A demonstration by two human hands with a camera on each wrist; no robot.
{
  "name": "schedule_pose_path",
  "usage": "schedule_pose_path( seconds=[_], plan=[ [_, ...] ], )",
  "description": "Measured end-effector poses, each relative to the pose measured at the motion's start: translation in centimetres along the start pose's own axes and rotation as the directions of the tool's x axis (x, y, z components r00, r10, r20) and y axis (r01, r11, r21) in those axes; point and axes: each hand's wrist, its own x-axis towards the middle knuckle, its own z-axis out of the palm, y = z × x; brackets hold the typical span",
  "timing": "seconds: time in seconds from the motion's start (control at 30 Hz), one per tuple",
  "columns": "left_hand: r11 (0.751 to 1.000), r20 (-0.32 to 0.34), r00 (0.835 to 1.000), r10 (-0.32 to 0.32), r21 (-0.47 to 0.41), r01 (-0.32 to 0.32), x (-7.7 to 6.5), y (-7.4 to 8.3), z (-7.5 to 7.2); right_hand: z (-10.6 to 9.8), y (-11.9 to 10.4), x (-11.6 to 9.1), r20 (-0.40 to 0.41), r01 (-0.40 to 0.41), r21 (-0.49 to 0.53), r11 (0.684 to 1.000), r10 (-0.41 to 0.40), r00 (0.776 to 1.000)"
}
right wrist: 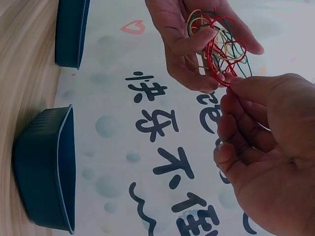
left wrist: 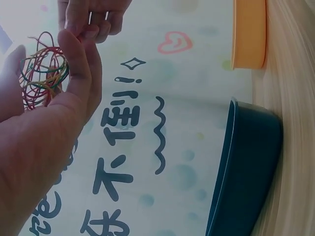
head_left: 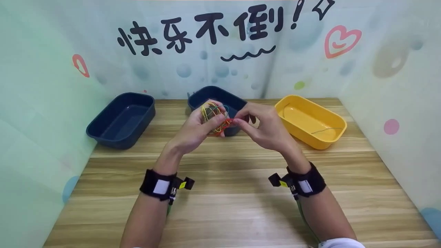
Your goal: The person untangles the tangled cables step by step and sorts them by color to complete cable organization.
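Note:
My left hand (head_left: 194, 131) holds a tangle of thin red, yellow and green strands (head_left: 214, 115) in its curled fingers, with the thumb across the front. Loops of the tangle bulge out past the fingers in the right wrist view. The thumb and forefinger of my right hand (head_left: 264, 124) pinch a red strand (right wrist: 221, 80) at the edge of the tangle. Both hands are raised in front of the middle dark blue bin (head_left: 203, 94), which they partly cover in the head view.
Another dark blue bin (head_left: 120, 119) stands at the left of the wooden table (head_left: 220, 193). At the right, a yellow bin (head_left: 306, 119) has a couple of thin strands (head_left: 327, 130) in it. A printed curtain (head_left: 220, 72) closes off the back and sides.

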Motion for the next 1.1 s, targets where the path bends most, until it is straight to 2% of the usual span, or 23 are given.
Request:
schedule_pose_path(
  seconds=[0.1,0.2,0.3,0.37,0.47,0.67,0.8,0.9,1.1],
  plan=[
    [0.998,-0.025,0.999,0.028,0.059,-0.026,-0.1,0.2,0.3,0.0,0.1,-0.1,0.012,-0.012,-0.002,1.0,0.012,1.0],
    [0.995,-0.053,0.998,0.047,0.089,-0.042,-0.1,0.3,0.2,-0.1,0.0,-0.1,0.022,-0.034,0.045,0.998,0.033,0.999],
    [0.992,-0.072,0.996,0.06,0.111,-0.051,-0.1,0.2,0.1,-0.3,0.0,-0.2,0.042,-0.089,0.139,0.986,0.084,0.996],
    [0.991,-0.079,0.995,0.067,0.125,-0.057,-0.1,0.2,0.0,-0.4,0.2,-0.2,0.058,-0.144,0.223,0.964,0.134,0.989],
    [0.99,-0.078,0.994,0.076,0.127,-0.065,-0.2,0.3,0.0,-0.5,0.6,-0.3,0.08,-0.219,0.375,0.901,0.204,0.976],
    [0.994,-0.08,0.994,0.07,0.095,-0.063,-0.1,0.4,0.0,-0.3,1.9,-0.6,0.097,-0.282,0.624,0.728,0.286,0.953],
    [0.992,-0.109,0.993,0.054,0.118,-0.041,-0.1,0.5,-0.1,-0.1,2.9,-0.9,0.077,-0.291,0.686,0.667,0.331,0.941],
    [0.988,-0.113,0.992,0.055,0.15,-0.038,-0.1,0.4,-0.2,0.0,3.3,-1.0,0.077,-0.292,0.716,0.634,0.344,0.936],
    [0.982,-0.086,0.993,0.076,0.176,-0.06,0.0,0.4,-0.2,0.0,3.2,-0.9,0.128,-0.311,0.815,0.489,0.372,0.919]
  ],
)
